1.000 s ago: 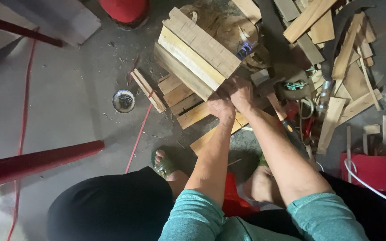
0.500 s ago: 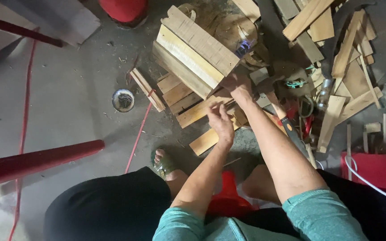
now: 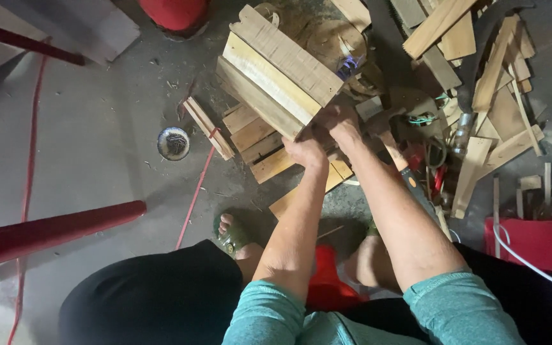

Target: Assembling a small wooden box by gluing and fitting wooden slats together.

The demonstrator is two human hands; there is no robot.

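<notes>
Both hands back on slatted wooden box at 12 o'clock: left hand grips its near edge, right hand clamps corner. I see left regripped after lifting off; box steadied over loose planks on floor.

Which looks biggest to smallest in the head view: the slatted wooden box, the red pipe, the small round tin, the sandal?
1. Wooden box, held at its near end by the left hand and right hand.
2. Red pipe; it may sit nearer the camera, so first place is unsure.
3. Sandal and tin look alike.
</notes>
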